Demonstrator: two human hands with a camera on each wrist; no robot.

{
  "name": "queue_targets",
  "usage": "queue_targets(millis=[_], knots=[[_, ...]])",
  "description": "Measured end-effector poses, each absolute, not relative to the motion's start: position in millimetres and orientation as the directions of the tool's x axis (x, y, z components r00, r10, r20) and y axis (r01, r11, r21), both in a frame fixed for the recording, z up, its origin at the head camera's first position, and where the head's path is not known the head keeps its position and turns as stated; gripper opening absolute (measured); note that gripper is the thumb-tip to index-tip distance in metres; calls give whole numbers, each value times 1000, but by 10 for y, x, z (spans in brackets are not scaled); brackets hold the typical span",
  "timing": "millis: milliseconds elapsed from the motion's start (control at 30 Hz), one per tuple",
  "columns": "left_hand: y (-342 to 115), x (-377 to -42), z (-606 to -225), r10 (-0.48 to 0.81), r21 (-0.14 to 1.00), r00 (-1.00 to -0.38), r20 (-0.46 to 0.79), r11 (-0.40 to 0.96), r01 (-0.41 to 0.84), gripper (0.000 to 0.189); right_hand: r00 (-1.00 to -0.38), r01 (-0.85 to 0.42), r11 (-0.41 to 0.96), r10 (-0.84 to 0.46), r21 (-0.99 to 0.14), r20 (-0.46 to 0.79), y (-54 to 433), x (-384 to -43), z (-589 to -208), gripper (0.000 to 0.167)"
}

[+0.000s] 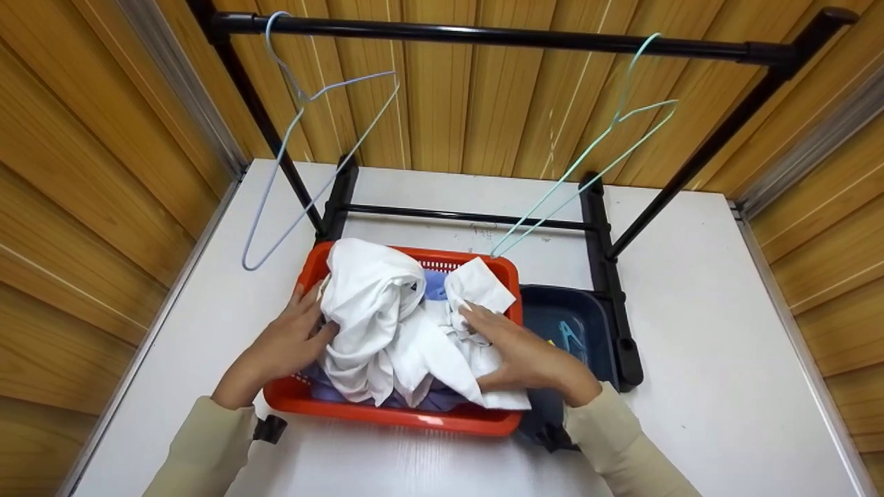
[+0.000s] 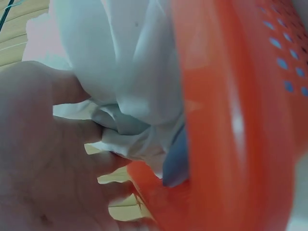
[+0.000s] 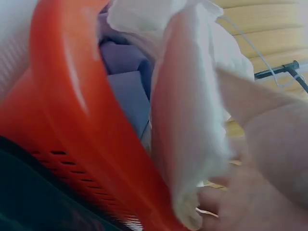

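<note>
A heap of white cloth point(image 1: 373, 304) lies over blue and purple cloth point(image 1: 442, 400) in a red plastic basket point(image 1: 387, 414). My left hand point(image 1: 293, 338) is at the heap's left side, by the basket rim. In the left wrist view its fingers are spread and nearly straight, with thumb and fingertips against the white cloth. On the other side, my right hand point(image 1: 525, 352) rests on the white cloth with thumb and fingers spread apart. A fold of white cloth point(image 3: 187, 106) stands against that hand in the right wrist view, partly hiding its fingers.
A black clothes rack point(image 1: 456, 31) stands behind the basket, with a lilac hanger point(image 1: 276, 162) and a mint hanger point(image 1: 587, 148) on its bar. Partly under the right arm is a dark blue tray point(image 1: 552, 300) with a light-blue clip point(image 1: 570, 337). Wood-look panels point(image 1: 69, 172) enclose the white surface.
</note>
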State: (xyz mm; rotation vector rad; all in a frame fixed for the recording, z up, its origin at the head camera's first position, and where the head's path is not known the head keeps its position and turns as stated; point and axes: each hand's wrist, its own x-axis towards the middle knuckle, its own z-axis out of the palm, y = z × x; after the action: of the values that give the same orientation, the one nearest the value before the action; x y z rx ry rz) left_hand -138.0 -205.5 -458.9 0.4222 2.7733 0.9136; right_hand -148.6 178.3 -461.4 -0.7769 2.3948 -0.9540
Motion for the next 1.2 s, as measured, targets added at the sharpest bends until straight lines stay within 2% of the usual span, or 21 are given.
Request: queue_targets(millis=[133,400,567,667,867,967,1200], knots=[[-2015,-1379,-4568,306,546,-941,-148,818,180,64,-700,-373,663,-660,-649,-272,1757,-1483,-4608,115],[-1947,-1391,-4551,304,476,-933,-192,860,183,57,-675,-500,699,-685,-512,-275,1676,-1495,-4669,110],[-1898,-1393,-4565,311,432,-928,-206,880,199,52,-665,-525,703,-691,-480,-283,1597,-1500,-4703,107],[-1901,-1405,-4562,323,438,-925,-199,874,211,53,-679,-495,707,-677,-506,-282,1595,-1498,-4690,105],[-2000,-1467,-4497,354,538,-931,-90,804,254,58,-727,-412,676,-648,-611,-226,1714,-1476,-4559,100],[-2027,-1461,-4375,353,550,-934,-61,793,263,61,-750,-395,661,-633,-638,-192,1783,-1464,-4461,93],[-1913,-1349,-3985,373,378,-927,41,853,360,58,-822,-382,661,-563,-646,-89,1895,-1420,-4239,73]])
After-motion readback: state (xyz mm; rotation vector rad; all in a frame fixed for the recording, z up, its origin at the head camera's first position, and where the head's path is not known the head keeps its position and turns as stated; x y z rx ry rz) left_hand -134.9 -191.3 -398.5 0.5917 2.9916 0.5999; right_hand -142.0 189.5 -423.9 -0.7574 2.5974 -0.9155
